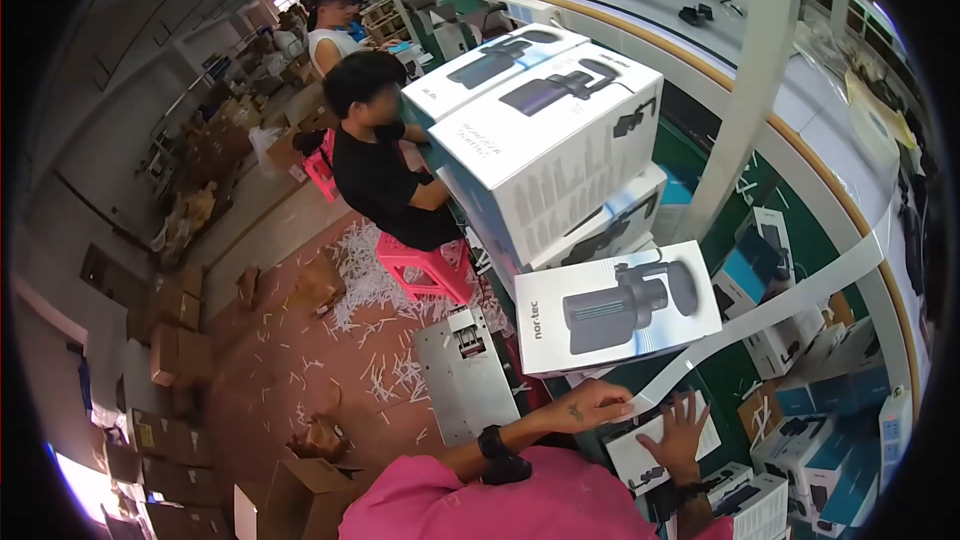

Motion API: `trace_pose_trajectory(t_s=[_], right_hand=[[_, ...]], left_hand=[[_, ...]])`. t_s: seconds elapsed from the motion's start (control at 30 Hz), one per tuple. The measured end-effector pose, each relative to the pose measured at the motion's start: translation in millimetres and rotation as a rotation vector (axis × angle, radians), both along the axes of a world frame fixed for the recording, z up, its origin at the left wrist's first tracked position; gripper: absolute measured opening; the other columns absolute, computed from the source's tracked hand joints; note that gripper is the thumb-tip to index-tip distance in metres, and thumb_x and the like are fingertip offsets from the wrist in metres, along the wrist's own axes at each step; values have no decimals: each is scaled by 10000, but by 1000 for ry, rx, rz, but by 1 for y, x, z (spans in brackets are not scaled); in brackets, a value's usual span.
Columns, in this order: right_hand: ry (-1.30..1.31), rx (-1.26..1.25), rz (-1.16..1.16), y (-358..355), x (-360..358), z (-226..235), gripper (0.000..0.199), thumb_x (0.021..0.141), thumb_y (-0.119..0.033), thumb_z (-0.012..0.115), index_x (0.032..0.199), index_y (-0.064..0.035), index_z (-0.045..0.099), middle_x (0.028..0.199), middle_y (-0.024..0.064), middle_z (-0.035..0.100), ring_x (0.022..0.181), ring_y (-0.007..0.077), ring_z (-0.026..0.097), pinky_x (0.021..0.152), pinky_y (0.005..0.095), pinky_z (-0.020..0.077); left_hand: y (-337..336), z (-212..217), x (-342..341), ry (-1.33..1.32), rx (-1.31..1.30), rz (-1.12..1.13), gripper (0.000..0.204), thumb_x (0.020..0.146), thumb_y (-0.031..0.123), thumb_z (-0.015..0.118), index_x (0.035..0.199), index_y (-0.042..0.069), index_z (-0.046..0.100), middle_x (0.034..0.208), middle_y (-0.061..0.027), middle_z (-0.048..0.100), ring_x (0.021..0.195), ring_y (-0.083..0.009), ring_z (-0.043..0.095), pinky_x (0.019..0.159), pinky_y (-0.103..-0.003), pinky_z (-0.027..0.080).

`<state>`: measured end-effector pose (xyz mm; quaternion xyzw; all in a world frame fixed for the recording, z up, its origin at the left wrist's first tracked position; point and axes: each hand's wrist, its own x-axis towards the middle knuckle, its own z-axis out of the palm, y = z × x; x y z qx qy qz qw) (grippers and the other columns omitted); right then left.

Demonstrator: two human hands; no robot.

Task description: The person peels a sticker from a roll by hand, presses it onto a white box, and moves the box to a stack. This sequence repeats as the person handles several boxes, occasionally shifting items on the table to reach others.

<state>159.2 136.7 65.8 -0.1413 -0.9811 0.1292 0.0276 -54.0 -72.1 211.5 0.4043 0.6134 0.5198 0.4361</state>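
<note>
Pale strip, long axis aslant rightward from pinching left hand, right hand splayed

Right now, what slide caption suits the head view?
Right hand spread over a white box; left hand near a microphone-printed box.

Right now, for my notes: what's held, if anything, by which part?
The left hand appears to pinch the pale strip by its lower end; the right hand, spread over the white box, grips nothing.
</note>
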Motion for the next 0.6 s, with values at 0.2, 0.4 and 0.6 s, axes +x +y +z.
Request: trace_pose_trajectory(t_s=[0.2, 0.4, 0.6], right_hand=[[-89, 235, -673, 57, -2, -11, 822, 825, -682, 636, 1183, 58, 614, 1308, 293, 541, 1329, 459, 421, 1090, 705, 227], [-319, -32, -1044, 64, -34, 2, 875, 927, -785, 311, 965, -22, 739, 968, 254, 720, 949, 425, 700, 822, 486, 557], [-433, -308, -1146, -18, 1, 1, 798, 988, -695, 286, 1155, -20, 677, 1057, 287, 699, 1018, 467, 674, 894, 536, 533]], left_hand=[[-15, -10, 2, -89, 24, -30, 253, 991, 223, 601, 1032, -17, 670, 802, -37, 649, 756, -77, 560, 669, -270, 463], [-28, 31, -17, -374, -148, 70, 239, 1018, 148, 572, 1115, -56, 652, 1040, -134, 728, 914, -166, 697, 849, -285, 534], [-11, 17, -21, -519, -9, -77, 222, 1034, 65, 501, 1201, -76, 545, 1084, -202, 711, 979, -245, 715, 906, -320, 535]])
